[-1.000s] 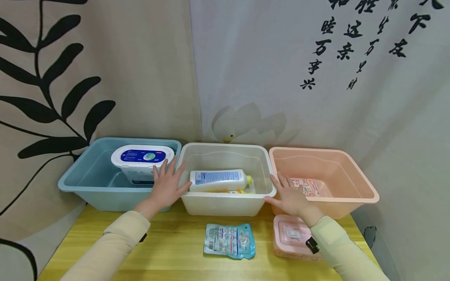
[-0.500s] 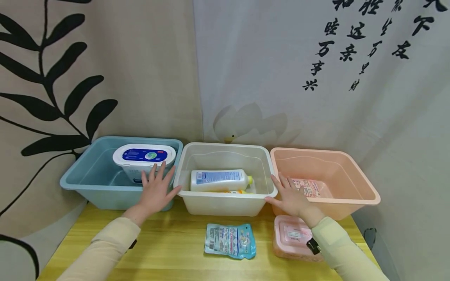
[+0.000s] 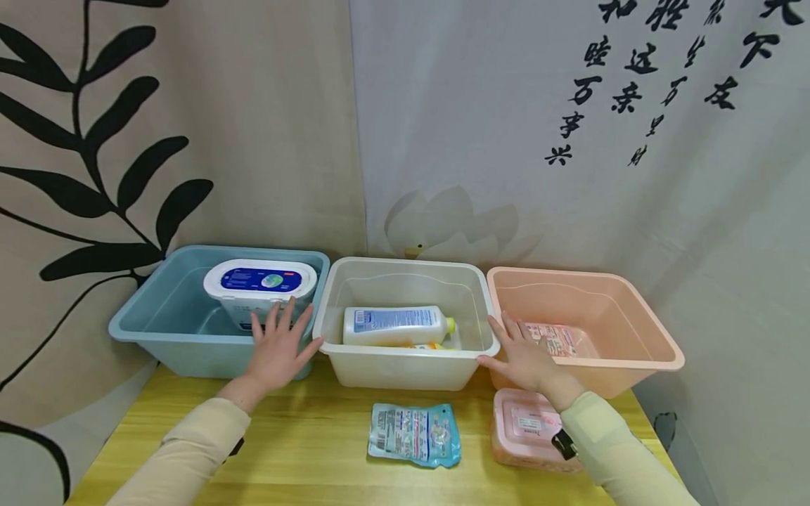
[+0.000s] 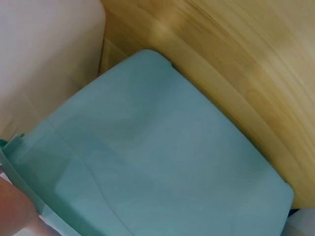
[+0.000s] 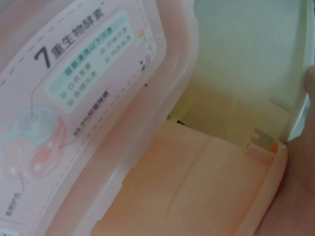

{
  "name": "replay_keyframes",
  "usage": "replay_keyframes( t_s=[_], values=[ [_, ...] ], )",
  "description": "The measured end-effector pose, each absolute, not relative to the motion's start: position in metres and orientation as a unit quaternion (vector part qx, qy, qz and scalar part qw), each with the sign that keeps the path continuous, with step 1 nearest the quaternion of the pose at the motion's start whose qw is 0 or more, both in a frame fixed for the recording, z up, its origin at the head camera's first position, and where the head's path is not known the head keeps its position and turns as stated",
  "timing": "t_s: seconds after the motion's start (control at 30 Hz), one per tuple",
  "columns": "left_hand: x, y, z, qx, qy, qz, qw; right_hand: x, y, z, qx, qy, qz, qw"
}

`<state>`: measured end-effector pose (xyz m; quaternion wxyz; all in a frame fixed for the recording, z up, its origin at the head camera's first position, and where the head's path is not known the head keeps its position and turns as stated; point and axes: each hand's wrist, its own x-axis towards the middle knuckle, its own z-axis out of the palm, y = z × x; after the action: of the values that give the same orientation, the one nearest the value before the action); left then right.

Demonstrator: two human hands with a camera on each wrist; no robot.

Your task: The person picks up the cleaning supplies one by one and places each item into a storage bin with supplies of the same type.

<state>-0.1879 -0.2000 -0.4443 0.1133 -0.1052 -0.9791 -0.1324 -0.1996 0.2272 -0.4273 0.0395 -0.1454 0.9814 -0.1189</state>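
With fingers spread, my left hand (image 3: 278, 355) rests over the front right rim of the blue bin (image 3: 183, 339), its thumb by the left edge of the white bin (image 3: 405, 370). A white tub with a blue label (image 3: 261, 277) stands in the blue bin. My right hand (image 3: 522, 358), also spread, lies across the front left corner of the orange bin (image 3: 633, 363), its thumb at the white bin's right corner. Inside the white bin lies a white bottle with a yellow-green cap (image 3: 395, 326). A pink-printed packet (image 3: 550, 339) sits in the orange bin, partly hidden by my fingers.
On the wooden table (image 3: 304, 450), in front of the bins, lies a blue pouch (image 3: 414, 434). A pink lidded box (image 3: 525, 422) stands under my right wrist. Something yellow (image 3: 427, 346) shows below the bottle. Printed curtains hang close behind.
My left hand has shifted left and slightly back from the white bin's left corner onto the blue bin's rim. The right hand stays in place, and the bins look unmoved.
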Motion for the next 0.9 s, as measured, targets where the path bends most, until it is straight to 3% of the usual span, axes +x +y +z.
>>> replay_keyframes(
  t_s=[0.53, 0.9],
  values=[
    [-0.188, -0.199, -0.45, -0.115, -0.981, -0.118, 0.107, -0.199, 0.23, -0.429, -0.152, 0.979, -0.128, 0.036],
    [-0.188, -0.199, -0.452, -0.117, -0.979, -0.118, 0.117, -0.189, 0.248, -0.424, -0.183, 0.975, -0.126, -0.007]
  ],
)
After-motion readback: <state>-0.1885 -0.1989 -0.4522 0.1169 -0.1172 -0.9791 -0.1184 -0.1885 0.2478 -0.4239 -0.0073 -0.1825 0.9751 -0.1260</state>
